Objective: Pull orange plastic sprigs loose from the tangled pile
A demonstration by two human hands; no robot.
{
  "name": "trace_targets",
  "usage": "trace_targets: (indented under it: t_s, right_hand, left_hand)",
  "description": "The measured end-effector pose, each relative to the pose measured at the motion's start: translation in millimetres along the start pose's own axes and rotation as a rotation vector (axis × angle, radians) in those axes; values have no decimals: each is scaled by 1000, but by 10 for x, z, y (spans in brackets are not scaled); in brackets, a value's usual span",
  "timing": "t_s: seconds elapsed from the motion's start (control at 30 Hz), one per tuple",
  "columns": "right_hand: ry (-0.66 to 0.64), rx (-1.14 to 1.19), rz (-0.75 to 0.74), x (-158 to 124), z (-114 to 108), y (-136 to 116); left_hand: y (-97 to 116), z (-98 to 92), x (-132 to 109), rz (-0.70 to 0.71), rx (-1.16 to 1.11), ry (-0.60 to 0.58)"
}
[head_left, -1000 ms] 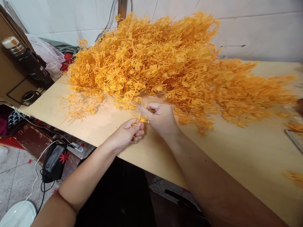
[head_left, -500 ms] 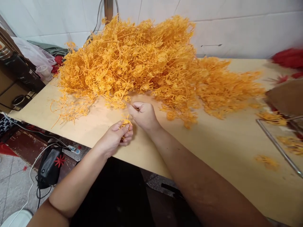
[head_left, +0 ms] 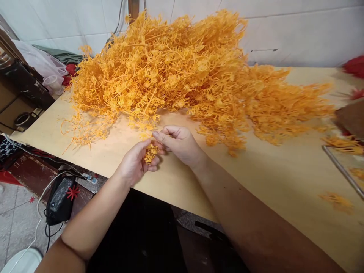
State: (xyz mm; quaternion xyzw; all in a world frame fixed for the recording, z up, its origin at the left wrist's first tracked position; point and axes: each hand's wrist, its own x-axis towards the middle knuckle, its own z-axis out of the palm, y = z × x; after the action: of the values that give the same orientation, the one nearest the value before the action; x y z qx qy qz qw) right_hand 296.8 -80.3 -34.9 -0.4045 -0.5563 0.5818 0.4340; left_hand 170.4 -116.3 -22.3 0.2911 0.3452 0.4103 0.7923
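Gentleness suits the left hand (head_left: 133, 165) cradling an orange cluster (head_left: 151, 152) in front of the heap (head_left: 173, 76), and the right hand (head_left: 183, 144), pinched narrow.

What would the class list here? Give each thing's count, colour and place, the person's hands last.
table: one, tan, centre
heap of sprigs: one, orange, on the table
loose pieces: several, orange, table's right
metal bar: one, grey, right edge
bundle: one, red, far right
flask: one, black, far left
plastic bag: one, whitish, back left
plastic cup: one, clear, beside the bag
mesh box: one, black, below left
stars: two or more, red, lower left
round object: one, white, bottom left
wall: one, white, behind
held cluster: one, orange, front centre
left hand: one, bare, around the cluster
right hand: one, bare, beside the left
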Motion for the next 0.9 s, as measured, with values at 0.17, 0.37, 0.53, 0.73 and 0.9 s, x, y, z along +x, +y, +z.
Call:
trace_targets:
  t_s: [0.17,0.37,0.53,0.73,0.9]
  right_hand:
    - [-35,-12,28,-63,55,-56]
    - [-16,38,-34,-49,3,-56]
    - [174,-65,-85,21,-63,35]
    - [373,-401,-200,73,-45,33]
    - [351,-505,-246,152,9,103]
  left_hand:
    - [-33,-13,79,56,20,28]
    - [-83,-50,67,132,88,-7]
    - [-106,-31,19,96,175,-58]
    - [-121,42,-31,-39,169,-87]
    - [-96,58,-46,-143,43,-30]
